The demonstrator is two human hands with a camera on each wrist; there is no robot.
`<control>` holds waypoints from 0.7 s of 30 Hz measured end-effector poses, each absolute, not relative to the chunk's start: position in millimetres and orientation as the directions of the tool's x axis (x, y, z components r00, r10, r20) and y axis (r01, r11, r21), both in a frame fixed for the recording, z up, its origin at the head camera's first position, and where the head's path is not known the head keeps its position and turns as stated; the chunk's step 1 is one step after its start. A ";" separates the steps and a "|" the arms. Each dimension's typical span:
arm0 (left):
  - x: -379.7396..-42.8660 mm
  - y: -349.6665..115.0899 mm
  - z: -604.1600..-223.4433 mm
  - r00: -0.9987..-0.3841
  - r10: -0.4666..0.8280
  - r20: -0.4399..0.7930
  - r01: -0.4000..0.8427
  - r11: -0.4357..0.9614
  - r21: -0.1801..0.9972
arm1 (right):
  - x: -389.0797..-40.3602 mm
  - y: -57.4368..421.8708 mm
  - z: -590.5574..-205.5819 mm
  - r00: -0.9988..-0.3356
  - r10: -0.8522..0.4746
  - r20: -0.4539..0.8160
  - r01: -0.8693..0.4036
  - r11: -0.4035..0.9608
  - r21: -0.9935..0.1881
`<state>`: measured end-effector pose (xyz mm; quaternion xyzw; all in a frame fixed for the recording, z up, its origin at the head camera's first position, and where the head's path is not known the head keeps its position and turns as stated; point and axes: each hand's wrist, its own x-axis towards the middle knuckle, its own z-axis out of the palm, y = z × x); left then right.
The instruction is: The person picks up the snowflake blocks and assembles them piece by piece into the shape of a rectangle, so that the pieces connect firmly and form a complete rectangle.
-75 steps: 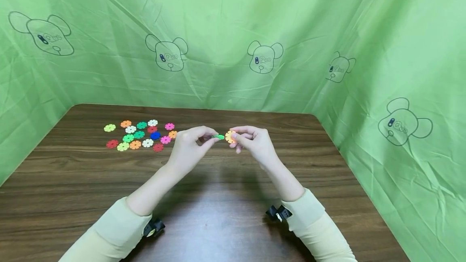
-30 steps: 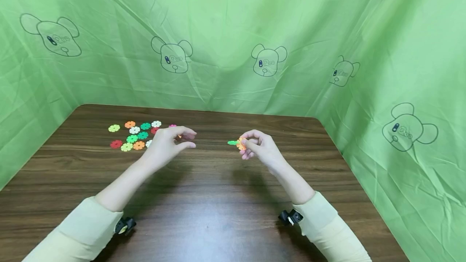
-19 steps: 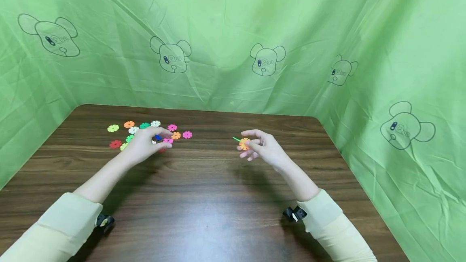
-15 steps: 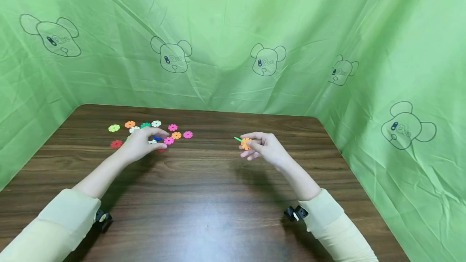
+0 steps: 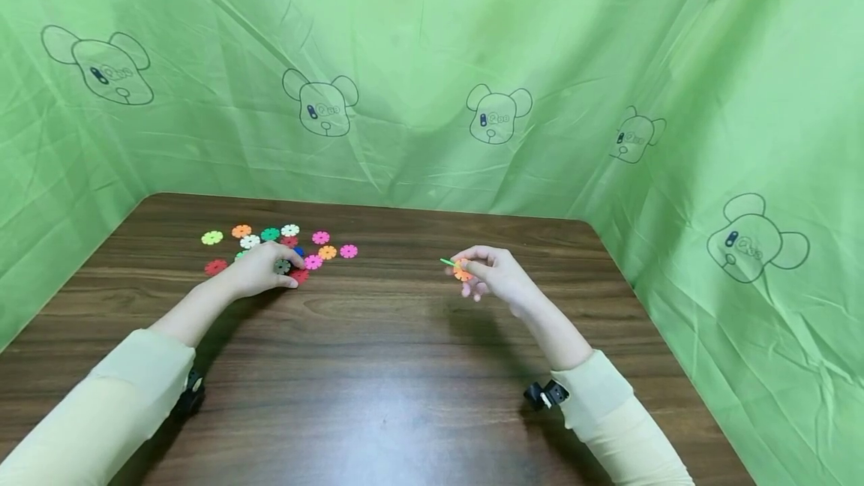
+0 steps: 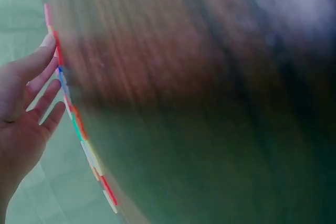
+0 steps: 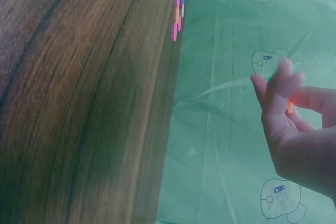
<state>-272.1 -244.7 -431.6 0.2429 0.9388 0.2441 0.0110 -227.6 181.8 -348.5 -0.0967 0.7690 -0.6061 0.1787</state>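
My left hand [image 5: 259,268] reaches low over a group of colourful notched plastic discs, with its thumb and fingers spread apart. A red disc [image 5: 300,276] lies between the thumb and fingertips, and a white disc [image 5: 282,266] shows in shade under the palm. Pink disc [image 5: 313,262] and blue disc [image 5: 299,252] lie just beyond the fingertips. Above the table, my right hand [image 5: 496,272] pinches an orange disc [image 5: 462,274] between thumb and index finger. A green disc [image 5: 447,262], seen edge-on, is joined to it. The right wrist view hides most of this pair behind the fingers.
More discs lie flat around the left hand, among them a yellow-green disc [image 5: 212,238], another red disc [image 5: 216,267] and a pink disc [image 5: 349,251]. The brown wooden table [image 5: 378,351] ends at a green curtain [image 5: 405,58] printed with bear faces.
My left hand pressed the green disc against the orange one, let go, and moved left to the loose discs. My right hand, holding the joined pair, has shifted slightly right.
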 end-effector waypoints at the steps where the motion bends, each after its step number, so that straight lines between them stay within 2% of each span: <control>1: -272.6 -244.7 -432.2 -0.879 0.465 0.100 0.457 0.766 0.453 | -228.3 181.6 -348.7 -0.918 -0.359 -0.167 0.077 0.252 -0.965; 21: -271.3 -237.5 -431.2 -0.889 0.442 0.124 0.449 0.781 0.435 | -231.3 179.1 -354.1 -0.912 -0.368 -0.179 0.099 0.227 -0.969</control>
